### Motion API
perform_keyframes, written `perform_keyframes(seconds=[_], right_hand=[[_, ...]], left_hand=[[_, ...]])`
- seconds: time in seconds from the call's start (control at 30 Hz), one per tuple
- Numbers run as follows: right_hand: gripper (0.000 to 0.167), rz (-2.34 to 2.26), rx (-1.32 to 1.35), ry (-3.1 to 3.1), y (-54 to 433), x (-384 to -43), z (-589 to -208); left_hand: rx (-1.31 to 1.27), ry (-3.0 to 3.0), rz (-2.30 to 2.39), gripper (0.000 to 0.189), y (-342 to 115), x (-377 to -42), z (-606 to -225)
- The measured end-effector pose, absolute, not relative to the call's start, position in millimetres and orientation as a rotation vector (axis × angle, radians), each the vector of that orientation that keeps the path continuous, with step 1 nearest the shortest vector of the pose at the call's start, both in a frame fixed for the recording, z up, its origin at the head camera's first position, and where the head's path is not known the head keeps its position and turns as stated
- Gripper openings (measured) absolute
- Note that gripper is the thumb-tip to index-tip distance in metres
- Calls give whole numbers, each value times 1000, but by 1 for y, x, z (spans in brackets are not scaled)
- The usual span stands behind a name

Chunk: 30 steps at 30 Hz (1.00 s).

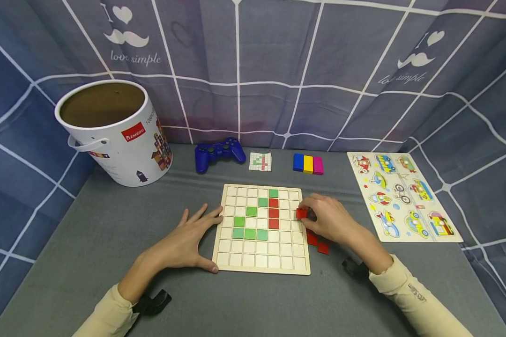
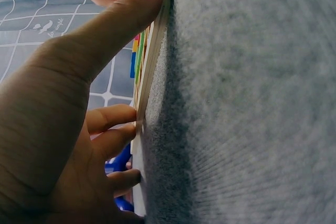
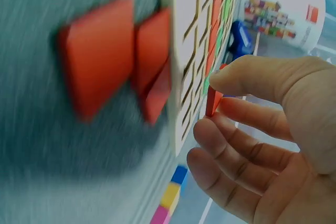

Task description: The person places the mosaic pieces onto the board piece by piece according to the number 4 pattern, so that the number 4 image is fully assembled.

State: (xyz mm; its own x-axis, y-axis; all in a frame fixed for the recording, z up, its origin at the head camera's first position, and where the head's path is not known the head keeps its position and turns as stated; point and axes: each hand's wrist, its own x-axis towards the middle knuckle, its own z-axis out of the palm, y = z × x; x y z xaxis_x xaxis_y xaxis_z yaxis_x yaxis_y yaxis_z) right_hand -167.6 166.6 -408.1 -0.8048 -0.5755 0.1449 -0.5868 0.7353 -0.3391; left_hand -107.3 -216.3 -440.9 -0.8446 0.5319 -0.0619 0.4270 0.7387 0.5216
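Note:
A wooden grid board (image 1: pixel 261 269) lies flat on the grey table. Several green tiles (image 1: pixel 250 233) sit in its cells in a diagonal and a row, and three red tiles stand in one column. My left hand (image 1: pixel 185 241) is spread at the board's left side, thumb and fingertips touching its edge. Between thumb and fingers, my right hand (image 1: pixel 331 220) pinches a red square tile (image 3: pixel 213 98) over the board's right edge. Several loose red tiles (image 3: pixel 100 56) lie on the table beside that edge, partly hidden under the right hand in the head view.
Behind the board are a blue game controller (image 1: pixel 219 153), a small pattern card (image 1: pixel 260 162) and blue, yellow and pink blocks (image 1: pixel 308 164). A white bucket (image 1: pixel 122 154) stands at the back left. To the right lies a vehicle picture puzzle board (image 1: pixel 405 201).

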Motion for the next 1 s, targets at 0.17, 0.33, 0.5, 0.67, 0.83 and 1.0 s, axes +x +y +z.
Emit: perform_keyframes(seconds=[0.17, 0.33, 0.5, 0.67, 0.83, 1.0], right_hand=[[22, 605, 1099, -2802, 149, -155, -410], [22, 628, 1197, -2750, 135, -144, -415], [24, 657, 1253, -2739, 125, -138, -420], [21, 616, 1277, -2731, 117, -136, -427], [19, 602, 1272, -2741, 112, -135, -427], [20, 569, 1258, -2778, 109, -136, -425]], left_hand=[[772, 2742, 741, 122, -217, -107, -441], [775, 2737, 748, 122, -217, -107, -441], [770, 2738, 751, 121, -217, -107, -442], [777, 2745, 753, 120, -216, -106, -442], [785, 2747, 763, 120, -216, -106, -443], [792, 2748, 767, 120, -216, -107, -443]])
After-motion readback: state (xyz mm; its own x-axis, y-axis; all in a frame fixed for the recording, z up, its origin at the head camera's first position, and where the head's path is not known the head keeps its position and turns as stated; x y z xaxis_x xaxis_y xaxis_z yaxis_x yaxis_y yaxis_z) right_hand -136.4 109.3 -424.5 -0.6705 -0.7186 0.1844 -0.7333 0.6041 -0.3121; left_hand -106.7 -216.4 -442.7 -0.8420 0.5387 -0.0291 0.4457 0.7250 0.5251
